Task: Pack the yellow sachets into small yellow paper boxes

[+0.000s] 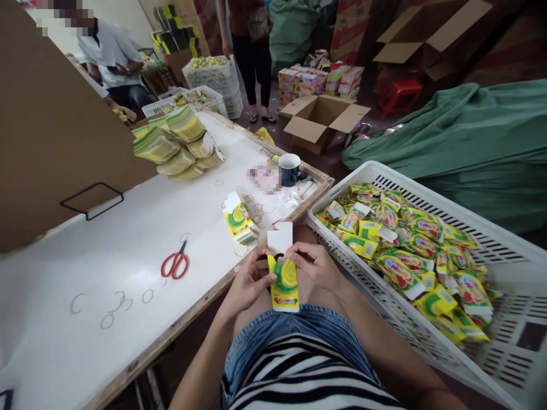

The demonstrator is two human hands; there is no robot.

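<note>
Over my lap I hold a small yellow and green carton (285, 285) with its white top flap standing up. My left hand (253, 278) grips the carton's left side, thumb across the front. At the upper right edge, near the opening, the fingers of my right hand (310, 261) pinch the carton. A short stack of flat cartons (239, 219) lies on the table just beyond my left hand. To my right, a white plastic basket (504, 250) holds many yellow and green filled packs (397, 270).
Red-handled scissors (175, 265) and loose rubber bands (107, 321) lie on the white table (141, 353). Bundled cartons (177, 142) are piled at its far end. A dark mug (289, 171) stands near the right edge. An open cardboard box (318, 122) and two people are beyond.
</note>
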